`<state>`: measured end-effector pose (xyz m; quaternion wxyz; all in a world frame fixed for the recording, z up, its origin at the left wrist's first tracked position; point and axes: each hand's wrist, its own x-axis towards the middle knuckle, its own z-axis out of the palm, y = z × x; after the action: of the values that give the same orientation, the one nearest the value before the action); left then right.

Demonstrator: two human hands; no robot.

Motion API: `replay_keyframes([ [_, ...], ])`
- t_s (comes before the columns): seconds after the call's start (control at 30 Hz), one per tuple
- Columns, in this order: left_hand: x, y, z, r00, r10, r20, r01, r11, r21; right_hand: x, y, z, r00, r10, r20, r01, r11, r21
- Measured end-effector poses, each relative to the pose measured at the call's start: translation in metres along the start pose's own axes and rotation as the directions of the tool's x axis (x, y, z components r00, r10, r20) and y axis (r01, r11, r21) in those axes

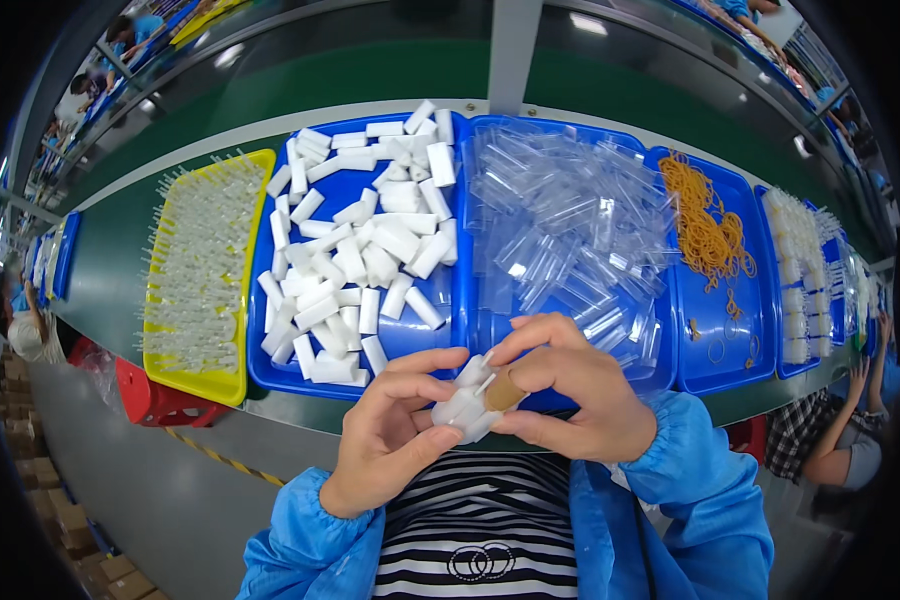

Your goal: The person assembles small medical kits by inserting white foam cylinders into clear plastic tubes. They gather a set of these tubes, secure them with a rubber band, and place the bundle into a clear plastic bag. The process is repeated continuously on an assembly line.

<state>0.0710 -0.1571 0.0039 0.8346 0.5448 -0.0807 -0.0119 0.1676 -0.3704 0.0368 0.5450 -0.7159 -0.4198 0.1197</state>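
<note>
Just past the near edge of the table, both my hands meet on a small bundle of white, partly translucent pieces (460,410). My left hand (395,425) is closed on its left side, thumb below and fingers above. From the right, my right hand (580,395) pinches the same bundle with bent fingers. A tan, rounded cap (503,392) shows at the right hand's fingers against the bundle; I cannot tell whether it is a finger cot. Beyond them lie white block-like pieces (395,238) in one blue tray (270,365) and clear plastic sleeves (570,220) in another (670,350).
A yellow tray (260,200) of thin translucent sticks stands left. Rubber bands (705,220) lie in a blue tray (715,365) on the right, with trays of white bundles (795,270) beyond. A red stool (160,400) is below left. Other people (830,440) sit along the table.
</note>
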Motion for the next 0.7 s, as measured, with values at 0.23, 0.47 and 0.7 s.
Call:
replay_keyframes([
  [0.23,0.001,-0.003,0.005,0.998,-0.032,-0.061,0.039,0.992,0.124,-0.014,-0.003,-0.03,0.979,-0.023,-0.2,-0.01,0.986,-0.164],
  [0.47,0.001,-0.005,0.011,0.947,-0.186,-0.263,0.158,0.979,-0.126,-0.027,0.0,-0.023,0.984,0.143,0.109,0.019,0.518,-0.855],
  [0.7,0.004,0.0,0.021,0.969,-0.014,-0.246,0.082,0.96,0.267,-0.009,0.005,-0.023,0.962,0.26,-0.077,-0.269,0.876,-0.4],
])
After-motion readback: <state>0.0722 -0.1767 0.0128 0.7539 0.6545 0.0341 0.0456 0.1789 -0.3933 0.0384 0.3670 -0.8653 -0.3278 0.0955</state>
